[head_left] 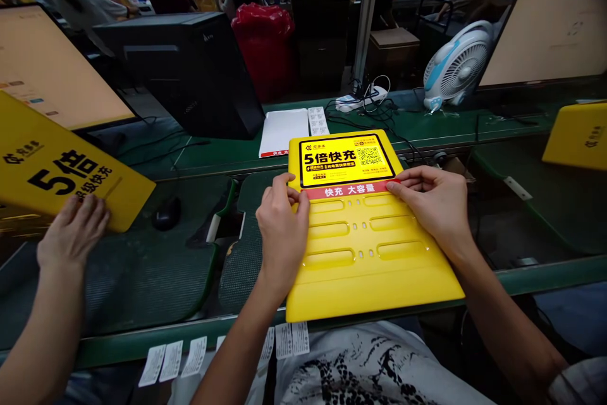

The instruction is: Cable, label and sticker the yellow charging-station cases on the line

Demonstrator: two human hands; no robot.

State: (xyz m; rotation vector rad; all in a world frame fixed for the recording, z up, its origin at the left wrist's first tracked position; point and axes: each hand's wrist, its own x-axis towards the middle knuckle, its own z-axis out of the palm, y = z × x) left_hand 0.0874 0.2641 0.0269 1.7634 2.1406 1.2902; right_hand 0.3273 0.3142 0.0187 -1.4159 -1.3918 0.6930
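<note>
A person sits at a green tabletop with a yellow panel in the centre of the frame, its near end reaching the tabletop's front edge above the lap. A red strip with white lettering lies across the panel, just below a black-bordered yellow label. The left hand has its fingers curled and pinches the strip's left end between thumb and forefinger; whether it also catches the panel's edge cannot be told. The right hand pinches the strip's right end, thumb on top. The panel looks like light, stiff, glossy moulded plastic, probably slippery on its flat faces and easily scuffed; its side edges would give the surest hold. The strip seems thin and flexible, likely to crease, so it is best taken lightly by its two ends and kept taut. At the left of the frame, a co-worker's hand rests with fingers spread slightly on another yellow panel, near a black mouse. A white sheet lies beyond the central panel.
</note>
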